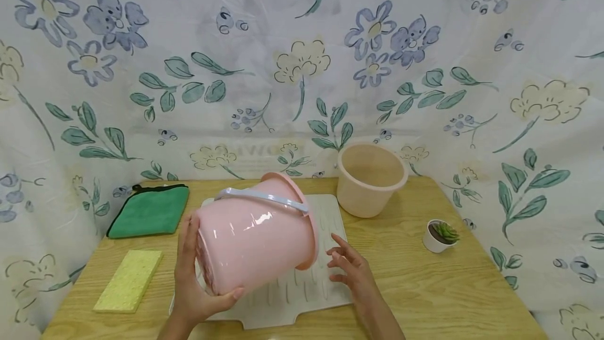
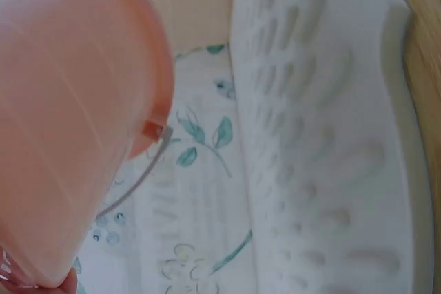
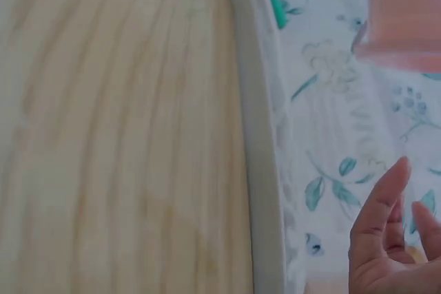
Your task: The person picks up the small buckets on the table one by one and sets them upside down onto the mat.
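Observation:
A pink bucket is tilted on its side above the white draining mat, its mouth toward the right and its pale blue handle lying along the upper side. My left hand grips it round the base, thumb underneath and fingers up the left end. In the left wrist view the bucket fills the left side, over the ridged mat. My right hand is apart from the bucket, just right of its rim, with fingers loosely bent and nothing in them.
A beige bucket stands upright at the back right. Farther right sits a small potted succulent. On the left lie a green zip pouch and a yellow sponge. A floral curtain hangs behind the wooden table.

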`<state>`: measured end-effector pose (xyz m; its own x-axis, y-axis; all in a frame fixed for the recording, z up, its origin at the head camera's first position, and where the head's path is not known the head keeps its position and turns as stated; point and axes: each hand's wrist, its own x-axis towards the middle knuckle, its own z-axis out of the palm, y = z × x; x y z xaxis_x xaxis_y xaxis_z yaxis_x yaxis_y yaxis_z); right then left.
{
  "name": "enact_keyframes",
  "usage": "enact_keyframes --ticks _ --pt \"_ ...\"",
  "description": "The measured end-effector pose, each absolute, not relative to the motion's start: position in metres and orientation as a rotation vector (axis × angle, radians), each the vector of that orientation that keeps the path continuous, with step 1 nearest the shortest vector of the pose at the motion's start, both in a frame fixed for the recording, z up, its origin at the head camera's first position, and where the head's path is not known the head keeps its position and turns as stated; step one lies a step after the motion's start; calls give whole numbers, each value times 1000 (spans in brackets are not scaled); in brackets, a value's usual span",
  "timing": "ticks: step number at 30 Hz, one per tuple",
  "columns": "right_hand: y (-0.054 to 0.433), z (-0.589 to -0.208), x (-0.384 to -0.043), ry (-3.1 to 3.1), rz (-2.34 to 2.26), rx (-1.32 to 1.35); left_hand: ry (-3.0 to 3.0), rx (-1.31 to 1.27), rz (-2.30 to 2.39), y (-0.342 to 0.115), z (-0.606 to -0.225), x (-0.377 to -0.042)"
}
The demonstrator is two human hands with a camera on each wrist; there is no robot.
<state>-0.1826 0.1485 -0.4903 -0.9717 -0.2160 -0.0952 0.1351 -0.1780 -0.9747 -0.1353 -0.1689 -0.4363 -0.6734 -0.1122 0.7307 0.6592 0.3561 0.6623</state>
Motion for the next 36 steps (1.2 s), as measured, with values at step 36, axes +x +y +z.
enact_keyframes --ticks 36 --pt "214 -480 -204 2669 -2063 -386 -2177 -355 -344 -215 -405 -125"
